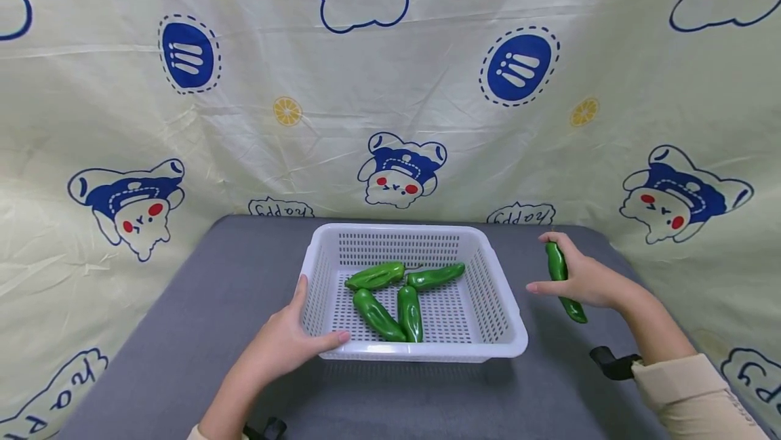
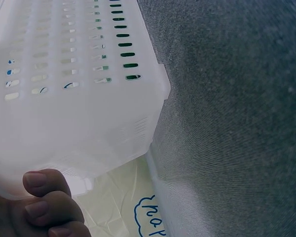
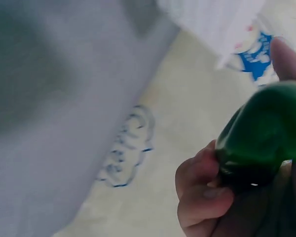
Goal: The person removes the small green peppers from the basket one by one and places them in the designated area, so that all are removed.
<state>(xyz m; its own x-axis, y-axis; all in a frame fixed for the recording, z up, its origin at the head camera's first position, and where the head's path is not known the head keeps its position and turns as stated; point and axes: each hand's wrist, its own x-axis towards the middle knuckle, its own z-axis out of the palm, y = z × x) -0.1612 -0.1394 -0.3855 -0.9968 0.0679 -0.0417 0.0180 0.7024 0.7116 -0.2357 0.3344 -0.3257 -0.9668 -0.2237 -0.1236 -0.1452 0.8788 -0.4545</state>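
Note:
A white slotted plastic basket point(image 1: 421, 352) stands in the middle of the grey table, with several glossy green peppers point(image 1: 377, 316) lying inside it. My left hand point(image 1: 282, 342) grips the basket's left front corner, thumb over the rim. In the left wrist view, curled fingers point(image 2: 54, 207) show at the rim of the basket point(image 2: 79, 118). Off to the basket's right, my right hand point(image 1: 594, 282) holds one long green pepper point(image 1: 573, 309) between thumb and fingers. That pepper point(image 3: 266, 128) fills much of the hand in the right wrist view, its rounded end toward the camera.
The grey tabletop point(image 1: 244, 277) spreads around the basket on all sides. A pale cloth with printed cartoon figures point(image 1: 403, 169) hangs behind the table and down its sides. Black straps point(image 1: 613, 363) show at the wrists.

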